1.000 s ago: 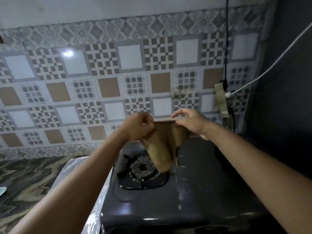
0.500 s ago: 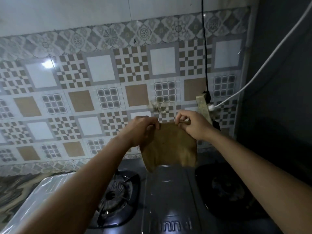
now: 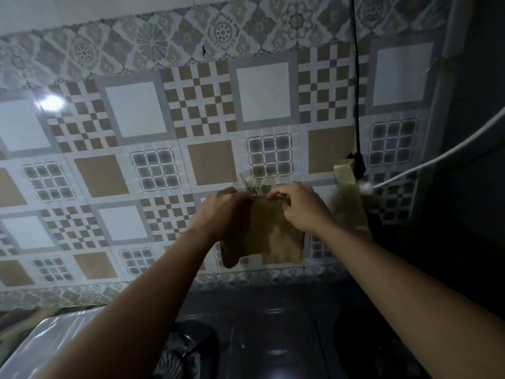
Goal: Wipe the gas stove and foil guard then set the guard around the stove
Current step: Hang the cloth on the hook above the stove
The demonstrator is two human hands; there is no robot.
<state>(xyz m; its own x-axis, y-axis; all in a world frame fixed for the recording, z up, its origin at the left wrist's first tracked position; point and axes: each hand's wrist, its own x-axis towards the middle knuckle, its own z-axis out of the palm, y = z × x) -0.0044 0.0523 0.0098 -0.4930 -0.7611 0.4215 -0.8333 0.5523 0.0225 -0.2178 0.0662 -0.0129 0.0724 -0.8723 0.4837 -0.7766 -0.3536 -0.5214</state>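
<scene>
Tile wall (image 3: 136, 110) ahead; your left hand (image 3: 221, 212) and right hand (image 3: 302, 209) pinch the brown cloth (image 3: 270, 236) hanging between them; stove (image 3: 273, 337) dim, cropped.

Brown cloth (image 3: 269, 233) hangs above dark stove (image 3: 273, 329), foil guard (image 3: 54, 341) beside.

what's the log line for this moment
left hand: pinches brown cloth top edge | right hand: pinches same edge | cloth: hangs clear above gas stove | foil guard: left of stove
</scene>
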